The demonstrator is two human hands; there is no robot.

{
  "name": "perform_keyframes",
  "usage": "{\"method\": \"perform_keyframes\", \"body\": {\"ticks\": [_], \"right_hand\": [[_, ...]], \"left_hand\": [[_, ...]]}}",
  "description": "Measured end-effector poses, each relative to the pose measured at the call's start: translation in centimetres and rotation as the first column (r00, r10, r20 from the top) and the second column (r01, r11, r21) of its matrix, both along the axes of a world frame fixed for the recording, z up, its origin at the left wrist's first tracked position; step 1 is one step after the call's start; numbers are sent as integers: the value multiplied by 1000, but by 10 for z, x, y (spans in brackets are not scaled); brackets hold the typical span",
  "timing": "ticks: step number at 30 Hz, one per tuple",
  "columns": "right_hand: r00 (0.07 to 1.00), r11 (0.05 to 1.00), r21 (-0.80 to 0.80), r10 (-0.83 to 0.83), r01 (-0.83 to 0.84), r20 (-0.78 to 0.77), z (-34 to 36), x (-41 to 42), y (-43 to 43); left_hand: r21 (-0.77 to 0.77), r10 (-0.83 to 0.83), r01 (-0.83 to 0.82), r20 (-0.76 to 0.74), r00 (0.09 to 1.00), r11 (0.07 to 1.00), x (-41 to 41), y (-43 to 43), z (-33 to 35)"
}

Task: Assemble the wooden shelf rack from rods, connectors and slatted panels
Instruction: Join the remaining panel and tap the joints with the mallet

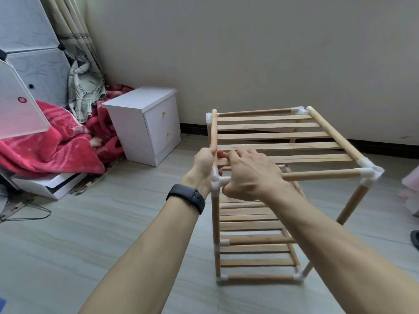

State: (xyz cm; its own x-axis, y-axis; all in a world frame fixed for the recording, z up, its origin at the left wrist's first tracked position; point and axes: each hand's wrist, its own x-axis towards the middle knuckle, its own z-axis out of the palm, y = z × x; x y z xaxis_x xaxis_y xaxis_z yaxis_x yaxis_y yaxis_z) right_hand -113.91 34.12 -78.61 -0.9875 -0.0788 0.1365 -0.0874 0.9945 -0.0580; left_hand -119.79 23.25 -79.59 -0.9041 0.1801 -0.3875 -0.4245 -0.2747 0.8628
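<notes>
**woodnoob:** So where's the shelf rack sitting, and what are the hands up to?

**slatfan:** It's upright on the floor. The top slatted panel is already lying across the upper frame, and there's a lower panel further down inside. All the action is at the rack's near-left top corner, at the white connector. The left hand has its fingers wrapped round the side rod just past that connector. The right hand is curled over the front rod right beside the same connector, thumb underneath, fingertips up on the nearest slat.

**woodnoob:** Anything around it?

**slatfan:** Black watch on the left wrist. Left of the rack there's a white nightstand, and further left of the rack a heaped red blanket. Behind the rack, a plain wall.
</notes>
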Motion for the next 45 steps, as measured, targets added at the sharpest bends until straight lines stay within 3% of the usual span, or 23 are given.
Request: {"method": "perform_keyframes", "body": {"ticks": [13,19,22,25,27,29,31,33,36,39,41,43,45], "right_hand": [[999,999,39,36,-38,33,5,4,12],[996,995,61,79,-81,31,7,2,18],[991,985,112,131,-128,-15,5,10,31],[980,964,186,198,-189,-28,5,26,50],[973,950,225,228,-217,-28,5,39,67],[970,940,252,242,-229,-21,3,56,84],[971,945,253,231,-209,-59,1,75,103],[972,958,239,193,-157,-131,-3,94,125],[988,961,275,8,35,-154,-3,120,164],[924,909,170,-362,379,-126,3,144,209],[831,841,-96,-541,532,-132,10,159,228],[761,804,-330,-584,495,-281,13,166,224],[746,836,-398,-529,377,-404,14,162,192]], "left_hand": [[101,180,-185,51,982,978,9,13,-1],[41,262,-261,-36,964,965,14,20,6],[-51,188,-190,-53,981,980,23,22,5],[-226,-16,-4,-87,996,974,34,8,6],[-409,-206,147,-105,973,901,35,-9,6],[-536,-282,198,-79,956,821,32,-23,4],[-587,-245,138,-107,964,798,27,-27,3],[-627,-108,-77,-251,962,775,17,-23,1],[-674,-26,-442,-564,825,592,7,-21,-3],[-696,-204,-446,-639,741,563,0,-20,-14],[-722,-322,-382,-631,706,577,1,-16,-22],[-709,-425,-274,-638,643,650,12,-10,-32],[-690,-470,-244,-667,578,681,28,-3,-41]]}}
